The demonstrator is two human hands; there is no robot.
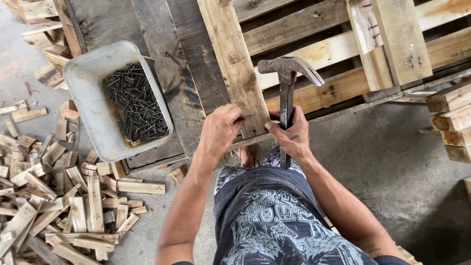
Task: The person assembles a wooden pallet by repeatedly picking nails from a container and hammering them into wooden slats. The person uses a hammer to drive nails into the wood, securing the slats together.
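My left hand (219, 131) pinches a dark nail (248, 117) against the near end of a pale wooden plank (234, 59) that lies across a pallet. My right hand (289, 133) is wrapped around the metal shaft of a rusty claw hammer (288, 68), head up, and its thumb rests on the plank's end. The hammer head hovers above the pallet slats, just right of the plank.
A grey plastic tray (91, 73) holding several dark nails sits on a dark board (171, 64) to the left. Scrap wood offcuts (54, 201) litter the concrete floor at lower left. The pallet (343, 49) spreads to the right, with stacked wood blocks (454, 122) at its edge.
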